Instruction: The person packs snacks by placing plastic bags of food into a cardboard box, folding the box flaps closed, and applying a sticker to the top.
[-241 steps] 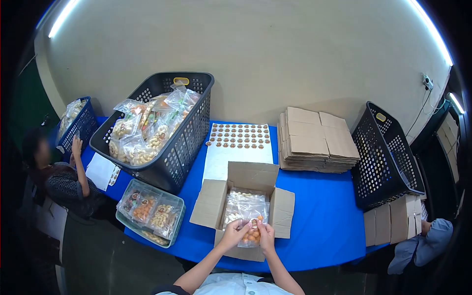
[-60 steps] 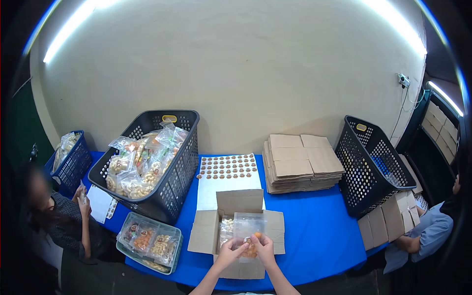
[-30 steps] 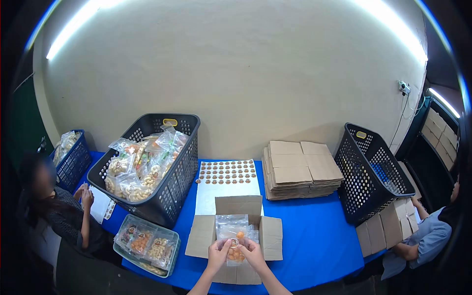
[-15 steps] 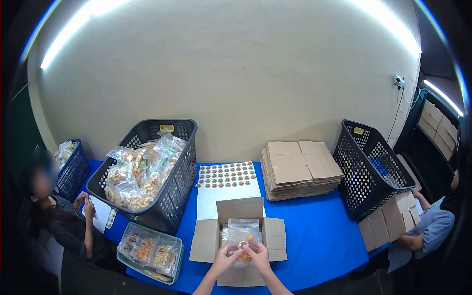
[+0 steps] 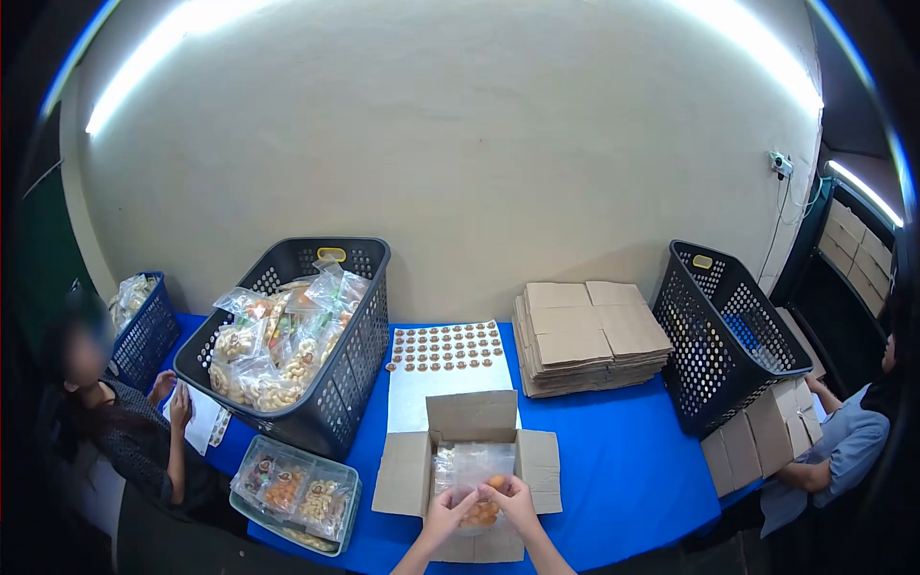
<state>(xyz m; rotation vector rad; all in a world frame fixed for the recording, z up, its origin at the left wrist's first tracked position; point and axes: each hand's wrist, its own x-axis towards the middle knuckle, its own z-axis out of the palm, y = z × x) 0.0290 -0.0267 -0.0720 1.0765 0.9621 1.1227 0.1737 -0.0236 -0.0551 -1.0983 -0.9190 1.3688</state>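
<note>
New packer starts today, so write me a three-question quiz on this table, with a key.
1. True or false: the sheet of round labels lies between the dark basket heaped with filled bags and the cardboard stack.

2. Multiple choice: what do the left hand and right hand hold over the open box?
A) a roll of tape
B) a clear bag with orange pieces
C) a pair of scissors

3. Fill in the blank: the tablecloth is ____ in color.

Key: 1 true; 2 B; 3 blue

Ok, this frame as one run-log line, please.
left hand: on bag | right hand: on bag | bag of orange snacks: over open carton | sticker sheet: behind carton
</note>
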